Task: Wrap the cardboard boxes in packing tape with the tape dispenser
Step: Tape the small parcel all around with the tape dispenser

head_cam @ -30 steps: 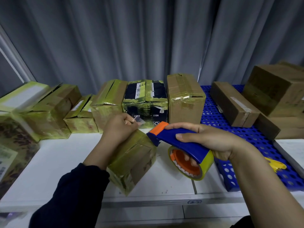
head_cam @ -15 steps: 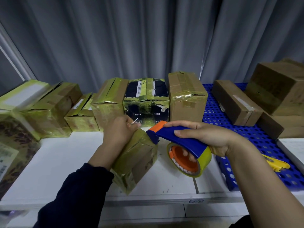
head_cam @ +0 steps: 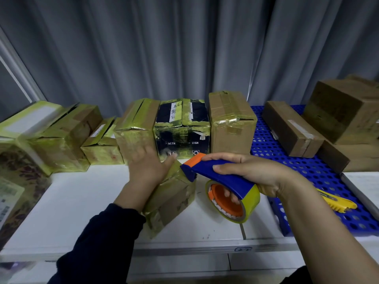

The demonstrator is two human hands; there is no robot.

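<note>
A small cardboard box (head_cam: 172, 201) covered in yellowish tape stands tilted on the white table (head_cam: 67, 210) in front of me. My left hand (head_cam: 148, 167) lies on its top far end with the fingers spread and blurred. My right hand (head_cam: 252, 171) grips the blue and orange tape dispenser (head_cam: 217, 175), fingers through the orange core of the yellow tape roll (head_cam: 233, 201). The dispenser's orange nose sits at the box's upper right corner.
A row of taped boxes (head_cam: 135, 130) lines the back, among them a black printed box (head_cam: 182, 128) and a brown box (head_cam: 231, 124). Plain brown boxes (head_cam: 291, 130) sit on a blue perforated pallet (head_cam: 307, 167) to the right, with a yellow utility knife (head_cam: 338, 201).
My left hand has opened from a curled pinch at the box's top corner to spread fingers on the box. The dispenser has stayed at the box's corner.
</note>
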